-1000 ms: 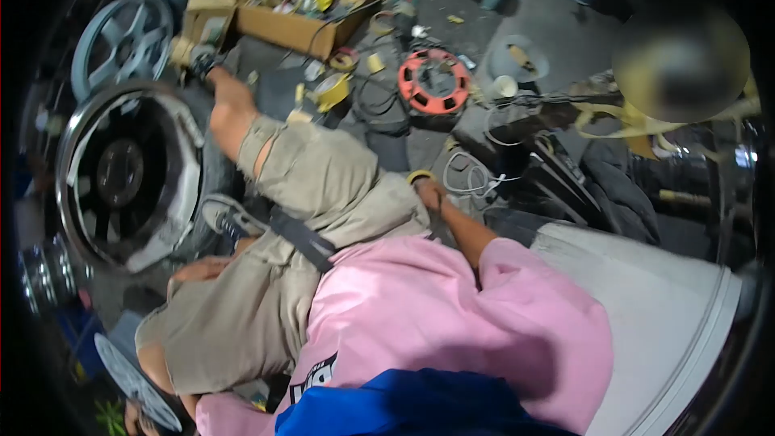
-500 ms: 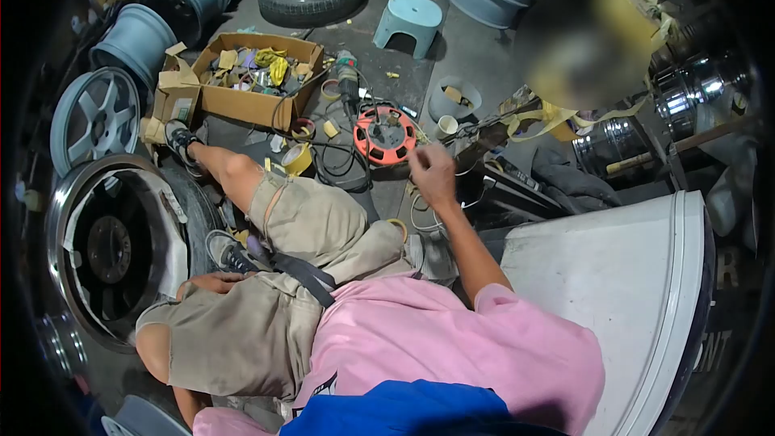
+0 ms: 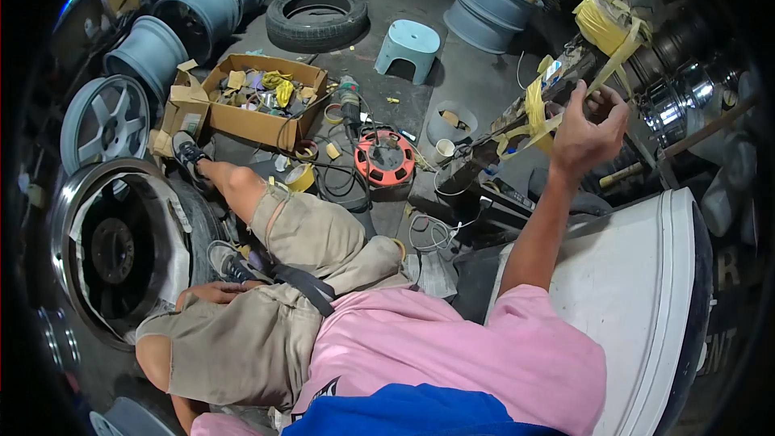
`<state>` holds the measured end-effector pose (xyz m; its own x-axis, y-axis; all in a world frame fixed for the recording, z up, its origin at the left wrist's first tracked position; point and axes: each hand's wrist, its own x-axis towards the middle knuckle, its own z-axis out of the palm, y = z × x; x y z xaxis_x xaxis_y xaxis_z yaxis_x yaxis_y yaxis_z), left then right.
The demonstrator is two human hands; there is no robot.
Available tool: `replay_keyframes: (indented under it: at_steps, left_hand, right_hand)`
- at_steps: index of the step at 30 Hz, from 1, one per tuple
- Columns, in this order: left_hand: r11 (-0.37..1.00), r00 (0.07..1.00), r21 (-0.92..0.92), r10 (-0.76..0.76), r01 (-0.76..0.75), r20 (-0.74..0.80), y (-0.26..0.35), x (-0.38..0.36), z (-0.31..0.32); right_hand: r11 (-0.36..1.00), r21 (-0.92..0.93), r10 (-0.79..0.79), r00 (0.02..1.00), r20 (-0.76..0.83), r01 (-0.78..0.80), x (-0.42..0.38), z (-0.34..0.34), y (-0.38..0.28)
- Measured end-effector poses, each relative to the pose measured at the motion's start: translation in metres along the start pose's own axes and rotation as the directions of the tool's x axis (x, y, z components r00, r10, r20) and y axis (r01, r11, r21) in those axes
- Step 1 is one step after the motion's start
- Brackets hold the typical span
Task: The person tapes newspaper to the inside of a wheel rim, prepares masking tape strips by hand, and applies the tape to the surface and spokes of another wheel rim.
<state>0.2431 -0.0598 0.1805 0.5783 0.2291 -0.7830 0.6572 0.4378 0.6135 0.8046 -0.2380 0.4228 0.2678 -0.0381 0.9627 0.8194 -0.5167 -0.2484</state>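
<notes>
My right hand [image 3: 593, 133] is raised at the right, its fingers curled, with a gap between thumb and fingertips. Just beyond the fingers hangs a strip of yellow tape [image 3: 623, 56], which seems to pass behind them. A yellow-wrapped bundle [image 3: 601, 24] sits above it on a metal frame, and more yellow tape [image 3: 536, 109] is wound left of the hand. My left hand [image 3: 214, 293] lies low across my beige shorts [image 3: 234, 335], fingers extended, tips partly hidden. Left of it stands a wheel with a polished rim [image 3: 60, 230] and white paper around the inside.
A cardboard box [image 3: 254, 123] of scraps and tape lies ahead, beside a power tool [image 3: 349, 105] and an orange cable reel [image 3: 384, 158]. Behind are a blue stool [image 3: 412, 44], a tyre [image 3: 316, 20] and grey wheel rims [image 3: 484, 12]. A white panel [image 3: 613, 274] stands at my right.
My right hand has moved from near the orange reel up and right to the yellow tape. My view has shifted slightly; my left hand stays on my lap.
</notes>
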Motion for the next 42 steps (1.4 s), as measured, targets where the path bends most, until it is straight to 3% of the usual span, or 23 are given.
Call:
replay_keyframes:
  at_steps: [6, 10, 11, 13, 14, 15, 16, 17, 18, 19, 20, 22, 24, 25, 26, 28, 32, 34, 36, 38, 40, 42]
  left_hand:
    - [1.000, 1.000, 0.011, -0.004, 0.004, -0.024, -0.005, -0.005, 0.008]
    - [1.000, 0.999, 0.014, 0.002, -0.002, -0.045, -0.009, -0.009, 0.013]
    - [1.000, 0.999, 0.018, 0.005, -0.005, -0.051, -0.009, -0.010, 0.013]
    - [1.000, 0.998, 0.022, 0.009, -0.008, -0.067, -0.011, -0.013, 0.015]
    - [1.000, 0.997, 0.025, 0.014, -0.012, -0.077, -0.012, -0.014, 0.014]
    - [0.999, 0.995, 0.033, 0.021, -0.018, -0.095, -0.013, -0.017, 0.013]
    - [0.999, 0.993, 0.040, 0.025, -0.021, -0.112, -0.013, -0.020, 0.011]
    - [0.998, 0.991, 0.054, 0.032, -0.025, -0.133, -0.013, -0.023, 0.008]
    - [0.996, 0.986, 0.082, 0.049, -0.036, -0.161, -0.010, -0.026, 0.003]
    - [0.992, 0.978, 0.121, 0.070, -0.046, -0.197, -0.008, -0.031, -0.006]
    - [0.980, 0.964, 0.187, 0.110, -0.065, -0.243, -0.002, -0.038, -0.017]
    - [0.922, 0.921, 0.377, 0.218, -0.086, -0.324, 0.014, -0.067, -0.046]
    - [0.839, 0.802, 0.481, 0.462, -0.256, -0.379, 0.033, -0.108, -0.060]
    - [0.877, 0.775, 0.377, 0.453, -0.298, -0.441, 0.045, -0.129, -0.061]
    - [0.826, 0.701, 0.357, 0.560, -0.436, -0.441, 0.062, -0.146, -0.055]
    - [0.847, 0.711, 0.401, 0.518, -0.349, -0.475, 0.107, -0.190, -0.036]
    - [0.586, 0.578, 0.680, 0.765, -0.441, -0.285, 0.159, -0.183, -0.021]
    - [0.555, 0.540, 0.641, 0.804, -0.531, -0.248, 0.176, -0.161, -0.007]
    - [0.561, 0.607, 0.596, 0.780, -0.574, -0.149, 0.179, -0.138, -0.011]
    - [0.569, 0.608, 0.537, 0.784, -0.622, -0.126, 0.170, -0.112, -0.011]
    - [0.607, 0.737, 0.636, 0.670, -0.477, -0.087, 0.160, -0.099, -0.022]
    - [0.627, 0.733, 0.609, 0.672, -0.487, -0.106, 0.147, -0.092, -0.032]
  right_hand:
    - [0.976, 0.124, 0.162, 0.978, 0.132, -0.178, -0.007, -0.010, -0.002]
    - [0.777, 0.466, 0.351, 0.906, 0.236, -0.423, -0.008, -0.012, 0.000]
    - [0.542, 0.598, 0.360, 0.806, 0.470, -0.591, -0.009, -0.018, -0.006]
    - [0.315, 0.589, 0.212, 0.660, 0.721, -0.744, -0.034, -0.029, -0.027]
    - [0.370, 0.552, 0.137, 0.632, 0.763, -0.747, -0.059, -0.032, -0.045]
    - [0.310, 0.502, 0.077, 0.548, 0.833, -0.807, -0.079, -0.038, -0.072]
    - [0.347, 0.374, -0.069, 0.374, 0.925, -0.860, -0.099, -0.048, -0.097]
    - [0.464, 0.407, -0.290, 0.299, 0.909, -0.787, -0.113, -0.062, -0.121]
    - [0.433, 0.517, -0.532, 0.254, 0.808, -0.738, -0.131, -0.063, -0.135]
    - [0.415, 0.594, -0.658, 0.224, 0.719, -0.689, -0.142, -0.068, -0.157]
    - [0.407, 0.537, -0.713, 0.111, 0.693, -0.739, -0.152, -0.074, -0.175]
    - [0.235, 0.557, -0.833, 0.130, 0.538, -0.796, -0.175, -0.069, -0.198]
    - [0.271, 0.380, -0.880, -0.067, 0.471, -0.884, -0.172, -0.062, -0.218]
    - [0.188, 0.138, -0.881, -0.104, 0.461, -0.972, -0.183, -0.056, -0.226]
    - [0.256, -0.034, -0.883, -0.248, 0.398, -0.966, -0.179, -0.043, -0.229]
    - [0.219, -0.141, -0.905, -0.255, 0.341, -0.965, -0.171, -0.025, -0.248]
    - [0.244, -0.214, -0.951, -0.276, 0.137, -0.946, -0.180, -0.007, -0.288]
    - [0.265, -0.230, -0.953, -0.290, 0.084, -0.936, -0.181, -0.007, -0.299]
    - [0.359, -0.227, -0.919, -0.385, 0.083, -0.905, -0.181, -0.008, -0.313]
    - [0.384, -0.218, -0.910, -0.408, 0.075, -0.897, -0.186, 0.001, -0.317]
    - [0.439, -0.118, -0.887, -0.451, 0.101, -0.890, -0.189, 0.011, -0.317]
    - [0.509, -0.132, -0.844, -0.523, 0.117, -0.851, -0.196, 0.017, -0.312]
